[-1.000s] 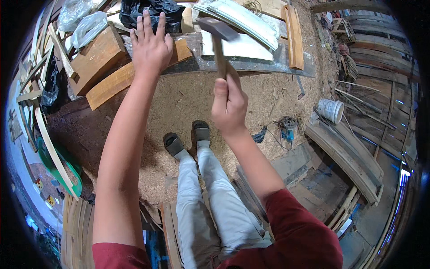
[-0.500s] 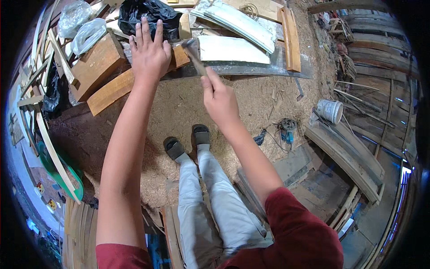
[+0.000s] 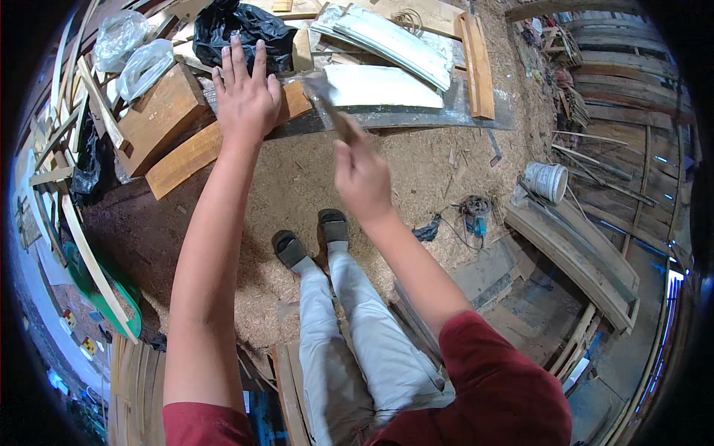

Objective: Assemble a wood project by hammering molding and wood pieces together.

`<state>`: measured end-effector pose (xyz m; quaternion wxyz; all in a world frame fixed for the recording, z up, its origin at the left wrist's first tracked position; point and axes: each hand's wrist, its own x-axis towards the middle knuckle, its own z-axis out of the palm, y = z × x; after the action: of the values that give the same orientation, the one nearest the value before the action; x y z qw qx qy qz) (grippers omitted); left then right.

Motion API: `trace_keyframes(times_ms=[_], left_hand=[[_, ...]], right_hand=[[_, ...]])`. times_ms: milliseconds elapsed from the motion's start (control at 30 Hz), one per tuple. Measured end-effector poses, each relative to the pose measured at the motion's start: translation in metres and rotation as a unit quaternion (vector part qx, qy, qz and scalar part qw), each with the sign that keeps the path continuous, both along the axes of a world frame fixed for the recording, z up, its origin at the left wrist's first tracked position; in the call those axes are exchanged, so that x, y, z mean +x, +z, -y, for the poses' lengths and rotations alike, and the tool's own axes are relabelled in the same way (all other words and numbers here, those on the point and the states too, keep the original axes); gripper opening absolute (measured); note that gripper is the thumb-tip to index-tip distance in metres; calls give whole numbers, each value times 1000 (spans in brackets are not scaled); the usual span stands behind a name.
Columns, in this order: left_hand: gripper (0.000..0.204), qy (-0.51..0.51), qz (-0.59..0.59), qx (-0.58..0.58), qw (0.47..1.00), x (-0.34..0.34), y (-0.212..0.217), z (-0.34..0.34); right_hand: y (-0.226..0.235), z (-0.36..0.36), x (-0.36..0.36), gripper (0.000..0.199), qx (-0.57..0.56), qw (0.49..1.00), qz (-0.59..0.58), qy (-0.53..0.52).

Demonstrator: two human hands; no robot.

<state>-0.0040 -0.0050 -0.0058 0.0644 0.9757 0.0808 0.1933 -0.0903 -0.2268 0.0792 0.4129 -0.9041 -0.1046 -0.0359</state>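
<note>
A: Item one, left hand point(image 3: 247, 108)?
B: Palm down, fingers spread and pointing away from the person. It lies across the orange-brown plank point(image 3: 186, 159) at the table's point(image 3: 476, 117) near edge, with the fingertips reaching to a black plastic bag point(image 3: 245, 33).

A: Item two, right hand point(image 3: 362, 177)?
B: Closed around the handle of a hammer point(image 3: 332, 110), thumb along the near side. The hammer head is blurred, just beside the plank's right end; contact cannot be told.

A: Handling notes?
B: As a judgement: bear down evenly with the left palm so that the plank cannot skid, keep those fingers well clear of the head, grip low on the handle, and strike square with short, measured swings.

A: Pose of the arms?
B: Left forearm point(image 3: 212, 208) long and nearly straight, running up from the lower edge of the view. Right forearm point(image 3: 420, 260) slants inward from a bent elbow, wrist below the hammer, handle tilted up and left.

A: Adjacent stock?
B: Brown block point(image 3: 162, 119), left of the left hand. White board point(image 3: 383, 86), along the near edge, right of the hammer. Narrow timber piece point(image 3: 480, 70), near the table's right edge.
</note>
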Motion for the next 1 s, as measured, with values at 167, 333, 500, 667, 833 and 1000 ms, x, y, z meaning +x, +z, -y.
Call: trace_keyframes(times_ms=[167,333,500,667,833,1000], left_hand=[[67,-7,2,13,1000,-4,0,-3],[67,-9,3,13,1000,-2,0,2],[68,-7,-3,11,1000,-2,-2,-6],[69,-1,-12,9,1000,0,1,-1],[69,9,-32,12,999,-3,0,-4],[68,3,-16,0,1000,3,-1,0]], right_hand=[[14,4,5,41,-52,990,-130,1],[-5,-2,3,39,-150,971,-185,-6],[15,-11,9,41,-54,994,-97,6],[8,-7,8,40,-72,994,-86,16],[22,-11,-6,41,72,997,-10,7],[-4,0,15,40,-121,982,-147,6]])
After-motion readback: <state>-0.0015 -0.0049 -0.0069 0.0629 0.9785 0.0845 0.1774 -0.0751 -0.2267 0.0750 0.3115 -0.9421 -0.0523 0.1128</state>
